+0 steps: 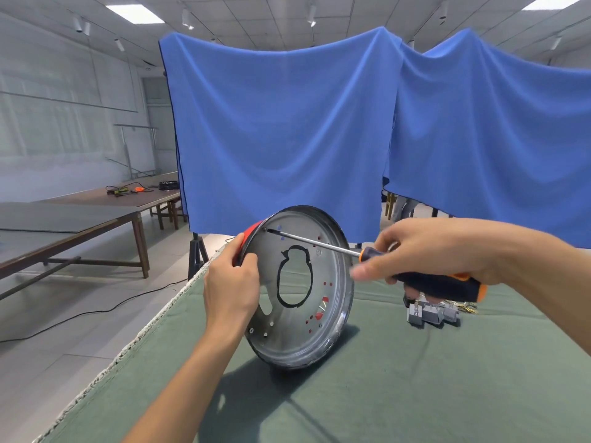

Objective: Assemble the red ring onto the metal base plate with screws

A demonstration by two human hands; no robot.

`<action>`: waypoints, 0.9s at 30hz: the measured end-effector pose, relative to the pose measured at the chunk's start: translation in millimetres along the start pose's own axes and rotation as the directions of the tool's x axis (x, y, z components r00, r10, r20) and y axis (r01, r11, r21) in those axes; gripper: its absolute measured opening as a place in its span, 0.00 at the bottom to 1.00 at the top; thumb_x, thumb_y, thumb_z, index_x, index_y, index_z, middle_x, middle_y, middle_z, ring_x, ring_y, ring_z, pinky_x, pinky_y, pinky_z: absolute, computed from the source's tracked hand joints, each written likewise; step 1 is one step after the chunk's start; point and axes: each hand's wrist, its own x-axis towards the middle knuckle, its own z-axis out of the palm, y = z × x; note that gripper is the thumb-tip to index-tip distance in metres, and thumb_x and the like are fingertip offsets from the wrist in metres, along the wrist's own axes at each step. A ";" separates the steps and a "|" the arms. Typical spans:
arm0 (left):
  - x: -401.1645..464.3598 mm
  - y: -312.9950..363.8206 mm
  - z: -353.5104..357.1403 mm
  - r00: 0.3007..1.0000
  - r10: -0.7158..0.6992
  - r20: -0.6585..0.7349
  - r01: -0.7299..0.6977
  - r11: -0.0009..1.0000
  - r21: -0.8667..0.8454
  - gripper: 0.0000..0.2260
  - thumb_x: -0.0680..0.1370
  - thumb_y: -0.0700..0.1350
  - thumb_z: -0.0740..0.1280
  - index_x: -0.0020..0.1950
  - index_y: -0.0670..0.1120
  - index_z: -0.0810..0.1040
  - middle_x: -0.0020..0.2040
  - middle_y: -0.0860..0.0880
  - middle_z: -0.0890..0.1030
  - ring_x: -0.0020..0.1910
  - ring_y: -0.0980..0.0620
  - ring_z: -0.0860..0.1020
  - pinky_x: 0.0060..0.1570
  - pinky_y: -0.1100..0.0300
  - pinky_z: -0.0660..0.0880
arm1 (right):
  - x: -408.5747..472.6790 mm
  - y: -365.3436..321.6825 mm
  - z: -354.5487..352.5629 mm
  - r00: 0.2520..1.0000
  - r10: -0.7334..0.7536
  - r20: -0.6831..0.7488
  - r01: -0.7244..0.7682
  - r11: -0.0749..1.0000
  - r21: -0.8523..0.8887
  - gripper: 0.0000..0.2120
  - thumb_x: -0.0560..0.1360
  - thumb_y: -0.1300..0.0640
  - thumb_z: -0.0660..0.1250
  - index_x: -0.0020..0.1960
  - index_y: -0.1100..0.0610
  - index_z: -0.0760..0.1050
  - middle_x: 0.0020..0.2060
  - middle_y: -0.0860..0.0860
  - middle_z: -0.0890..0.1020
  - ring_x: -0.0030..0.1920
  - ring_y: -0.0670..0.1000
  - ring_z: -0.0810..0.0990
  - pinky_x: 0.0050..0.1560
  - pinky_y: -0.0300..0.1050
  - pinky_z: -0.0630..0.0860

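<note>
Your left hand [231, 284] grips the left edge of the metal base plate [297, 318]. Your thumb lies on the inside face of the plate and your fingers curl round the back, where they also press on the red ring [252, 227]. The plate stands up on its edge on the green worktop [399, 385], tipped a little, with its hollow side facing you. The red ring sits behind the plate. Only a small bit of it peeks out at the top left, and more red shows through the little holes in the plate.

Your right hand [431, 251] is closed round the black and orange handle of a screwdriver [438, 284]. Your pointing finger sticks out along the handle. The long thin shaft reaches left across the plate, and its tip meets a screw [265, 229] near the top left rim.

Some small grey metal blocks [430, 314] lie on the worktop just under your right hand. A big blue cloth [287, 129] hangs behind the worktop.
</note>
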 end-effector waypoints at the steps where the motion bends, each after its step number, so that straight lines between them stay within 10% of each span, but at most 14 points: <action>1: 0.2 -0.2 0.0 1.000 0.001 -0.002 -0.001 1.000 -0.002 0.25 0.68 0.49 0.55 0.62 0.58 0.77 0.51 0.57 0.82 0.51 0.48 0.78 0.54 0.51 0.76 | -0.5 -0.3 1.6 1.000 -0.013 -0.018 0.013 0.999 -0.040 0.26 0.62 0.42 0.77 0.48 0.60 0.77 0.28 0.53 0.80 0.26 0.53 0.77 0.26 0.39 0.73; 9: -1.7 -1.4 0.5 1.000 0.018 0.007 -0.018 1.000 0.013 0.20 0.73 0.45 0.57 0.61 0.59 0.77 0.45 0.60 0.81 0.46 0.49 0.78 0.46 0.53 0.75 | 0.9 0.5 -6.3 0.999 -0.005 0.051 0.000 0.995 0.102 0.18 0.78 0.48 0.64 0.47 0.64 0.78 0.35 0.53 0.85 0.32 0.53 0.83 0.29 0.43 0.76; 15: -3.4 1.1 2.7 1.000 0.014 0.011 -0.014 0.999 0.039 0.26 0.69 0.50 0.55 0.66 0.58 0.75 0.51 0.52 0.82 0.50 0.45 0.78 0.51 0.50 0.76 | -4.3 1.3 1.6 0.997 -0.038 -0.060 0.037 0.999 -0.022 0.18 0.66 0.52 0.78 0.47 0.62 0.77 0.28 0.55 0.80 0.25 0.53 0.76 0.28 0.41 0.73; 22: -6.0 -0.5 1.6 1.000 0.019 0.006 -0.019 1.000 0.012 0.23 0.70 0.47 0.56 0.62 0.59 0.77 0.44 0.54 0.81 0.44 0.46 0.78 0.46 0.51 0.74 | -3.9 4.0 -3.6 0.999 -0.011 0.032 0.006 0.989 0.145 0.20 0.79 0.45 0.61 0.46 0.62 0.78 0.34 0.53 0.85 0.27 0.50 0.81 0.26 0.40 0.76; 27: -7.5 1.4 4.3 1.000 0.028 0.003 -0.028 0.999 0.027 0.26 0.68 0.49 0.55 0.65 0.59 0.75 0.50 0.53 0.81 0.49 0.45 0.78 0.51 0.49 0.75 | -6.6 10.2 6.0 0.999 -0.032 -0.009 0.032 0.998 0.056 0.22 0.64 0.43 0.77 0.43 0.58 0.73 0.27 0.54 0.81 0.24 0.53 0.77 0.31 0.44 0.74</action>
